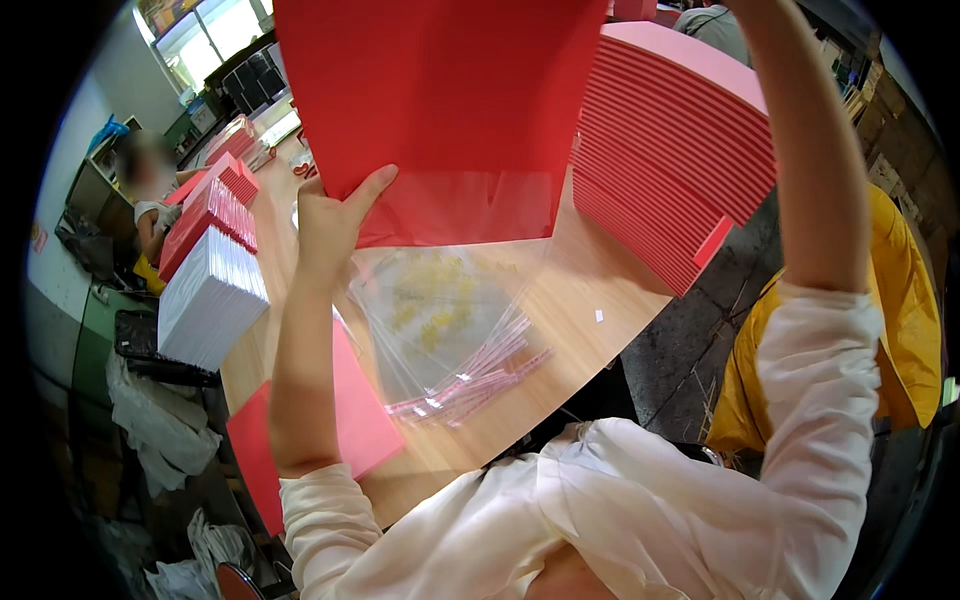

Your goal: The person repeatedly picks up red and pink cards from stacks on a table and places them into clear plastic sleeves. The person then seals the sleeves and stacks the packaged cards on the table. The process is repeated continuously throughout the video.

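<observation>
A large flat red card [450,90] is held up over the table, running out of the top of the view. A clear plastic layer [460,205] covers its lower part. My left hand [335,215] grips the card's lower left edge, thumb across its front and fingers behind. My right forearm [820,170] reaches up past the top edge, so the right hand is out of sight. Below the card lies a fanned pile of clear plastic bags [430,330] with pink-and-white edge strips. Beside my left forearm rest pink-red sheets [360,410].
A tall stack of red and pink flat pieces [670,150] stands at the right table edge. To the left are a white stack [210,300] and red stacks [205,215], with another person [150,205] beyond. A yellow cloth [900,320] hangs at the right. A small white scrap [599,316] lies on the wooden table [570,350].
</observation>
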`<state>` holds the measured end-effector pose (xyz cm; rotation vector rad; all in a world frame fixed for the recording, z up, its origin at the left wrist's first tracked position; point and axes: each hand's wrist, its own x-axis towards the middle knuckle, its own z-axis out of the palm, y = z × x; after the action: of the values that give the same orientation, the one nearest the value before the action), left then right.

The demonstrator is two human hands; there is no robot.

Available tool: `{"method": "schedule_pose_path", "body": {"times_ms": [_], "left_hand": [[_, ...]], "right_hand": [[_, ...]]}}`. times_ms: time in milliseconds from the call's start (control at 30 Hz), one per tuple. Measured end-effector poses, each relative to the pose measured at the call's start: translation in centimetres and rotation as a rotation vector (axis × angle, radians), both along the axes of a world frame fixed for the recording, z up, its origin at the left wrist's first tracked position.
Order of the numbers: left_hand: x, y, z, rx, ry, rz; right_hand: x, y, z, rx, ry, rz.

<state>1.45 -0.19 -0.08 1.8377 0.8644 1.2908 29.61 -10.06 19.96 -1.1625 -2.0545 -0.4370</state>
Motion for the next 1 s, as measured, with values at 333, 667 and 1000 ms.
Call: {"method": "schedule_pose_path", "body": {"times_ms": [333,667,1000], "left_hand": [[-1.1,0.6,-4.1,-0.036,-0.381,-0.068],[-0.7,0.5,-4.4,-0.148,-0.383,-0.106],[-1.2,1.8,-2.8,-0.016,-0.368,-0.115]], "right_hand": [[-4.0,2.3,-26.4,-0.305,0.964,0.524],[-4.2,2.5,-25.2,-0.353,1.051,0.48],[-4.4,3.6,-23.5,-0.268,1.023,0.532]]}}
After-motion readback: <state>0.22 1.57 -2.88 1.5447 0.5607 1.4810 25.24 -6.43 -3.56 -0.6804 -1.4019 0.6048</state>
